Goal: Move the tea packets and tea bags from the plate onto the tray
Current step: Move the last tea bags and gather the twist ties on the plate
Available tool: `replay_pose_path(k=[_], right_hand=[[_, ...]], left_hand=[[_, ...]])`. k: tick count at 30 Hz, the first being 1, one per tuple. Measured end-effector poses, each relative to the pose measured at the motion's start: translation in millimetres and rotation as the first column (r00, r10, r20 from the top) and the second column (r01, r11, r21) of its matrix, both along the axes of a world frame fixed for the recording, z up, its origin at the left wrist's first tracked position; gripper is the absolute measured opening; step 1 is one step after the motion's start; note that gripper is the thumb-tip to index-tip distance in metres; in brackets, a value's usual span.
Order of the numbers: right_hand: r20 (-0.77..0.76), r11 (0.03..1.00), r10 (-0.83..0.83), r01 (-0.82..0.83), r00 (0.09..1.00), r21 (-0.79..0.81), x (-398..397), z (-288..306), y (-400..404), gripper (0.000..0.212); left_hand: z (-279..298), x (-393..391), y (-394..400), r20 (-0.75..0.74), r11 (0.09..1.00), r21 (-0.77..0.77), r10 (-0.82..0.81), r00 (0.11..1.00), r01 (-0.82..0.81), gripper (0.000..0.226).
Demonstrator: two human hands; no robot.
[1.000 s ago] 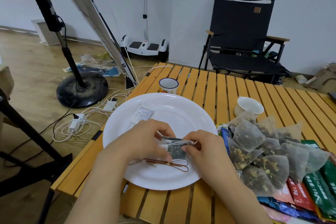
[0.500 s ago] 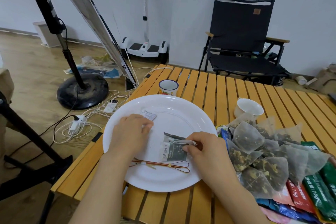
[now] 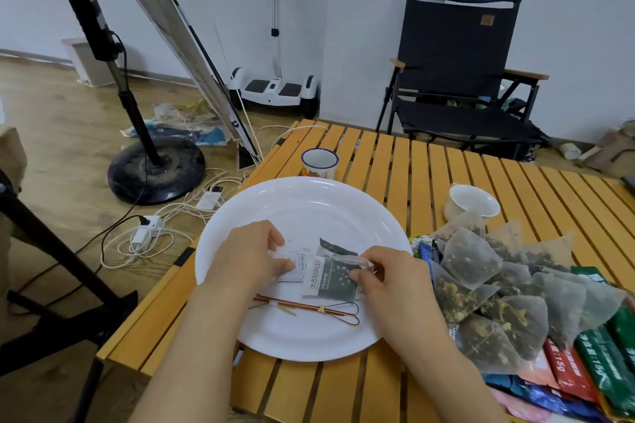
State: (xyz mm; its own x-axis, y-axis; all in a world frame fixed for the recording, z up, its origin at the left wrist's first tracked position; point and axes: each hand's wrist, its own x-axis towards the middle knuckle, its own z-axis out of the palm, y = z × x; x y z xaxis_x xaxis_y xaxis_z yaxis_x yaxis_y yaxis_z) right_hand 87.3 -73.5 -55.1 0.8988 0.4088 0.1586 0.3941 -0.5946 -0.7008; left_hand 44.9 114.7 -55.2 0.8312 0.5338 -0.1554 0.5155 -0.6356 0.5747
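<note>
— Over the plate [image 3: 302, 203], what have your hands got?

— My right hand [image 3: 388, 280] pinches the edge of the grey tea packet [image 3: 331, 280], thumb and fingers closed on its right side. My left hand [image 3: 251, 256] has its fingers curled onto a small white packet [image 3: 294, 266] lying just beside it, touching the grey one.

— Anything else left there?

— A darker packet [image 3: 331, 247] peeks from behind the grey one, and a loop of copper wire [image 3: 309, 307] lies nearer me; that isn't tea.

— And where do they go?

— Right of the plate on the table [image 3: 412, 161], where mesh tea bags [image 3: 470, 259] are heaped over coloured packets [image 3: 567, 367]. I can't make out the tray beneath them.

— How will you do it well?

— I'd say gather both into a firm pinch, lift flat clear of the rim, and set them on the heap without knocking bags off.
</note>
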Motion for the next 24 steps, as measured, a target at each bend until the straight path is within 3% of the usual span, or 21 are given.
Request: replay_pose_path(k=[4, 9, 13, 18, 24], right_hand=[[0.01, 0.999, -0.027, 0.027, 1.0, 0.026, 0.7, -2.2, 1.1, 0.031], [0.018, 0.998, -0.049, 0.048, 0.999, 0.032, 0.3, 0.2, 1.0, 0.045], [0.025, 0.998, -0.053, 0.053, 0.998, 0.024, 1.6, -1.7, 1.3, 0.042], [0.017, 0.996, -0.086, 0.085, 0.996, 0.028, 1.2, -2.0, 1.9, 0.039], [0.049, 0.992, -0.12, 0.117, 0.992, 0.054, 2.5, -1.7, 1.4, 0.029]], left_hand=[[5.5, -3.0, -1.0, -0.034, 0.999, -0.042, -0.015, 0.999, 0.013, 0.019], [11.0, -3.5, -1.7, -0.149, 0.999, 0.033, 0.023, 0.989, -0.018, 0.03], [14.1, -4.0, -6.9, -0.207, 0.999, 0.035, 0.007, 0.978, 0.0, 0.014], [14.9, -5.7, -4.0, -0.146, 1.0, -0.014, 0.019, 0.989, -0.021, 0.012], [35.4, -17.0, 2.2, 0.009, 0.983, 0.044, -0.181, 0.983, 0.18, 0.011]])
